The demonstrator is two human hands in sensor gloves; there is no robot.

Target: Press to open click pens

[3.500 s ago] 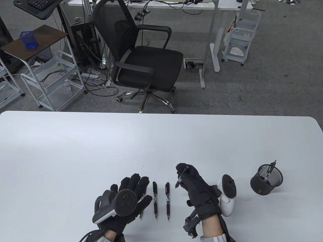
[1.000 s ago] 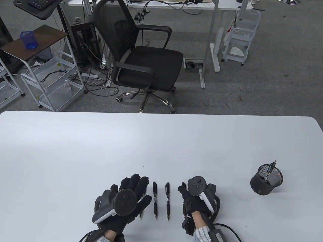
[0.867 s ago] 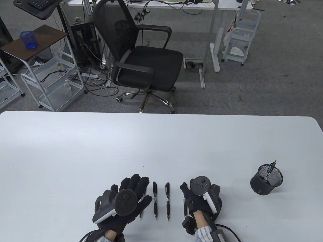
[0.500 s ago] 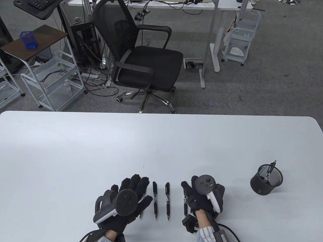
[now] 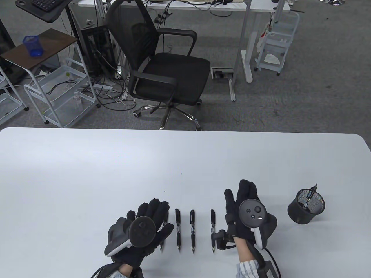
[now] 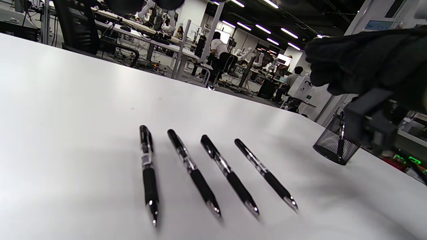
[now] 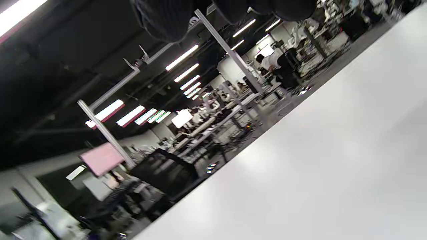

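Several black click pens lie in a row near the table's front edge. The leftmost pen [image 5: 163,236] is partly hidden by my left hand [image 5: 150,215], which is flat with fingers spread over it. Two pens [image 5: 177,230] [image 5: 192,231] lie free beside it. The rightmost pen [image 5: 213,231] lies free just left of my right hand [image 5: 242,199], which is open, empty, fingers stretched forward. In the left wrist view the pens [image 6: 193,171] lie parallel, tips toward the camera, with the right hand [image 6: 367,63] above right.
A black mesh pen cup [image 5: 305,206] with one pen in it stands at the right, also in the left wrist view [image 6: 335,146]. The white table [image 5: 185,162] stretches beyond the hands. An office chair [image 5: 165,69] stands behind the far edge.
My right hand laid its pen down at the right end of the row, let go, opened and moved forward and right. My left hand has barely moved.
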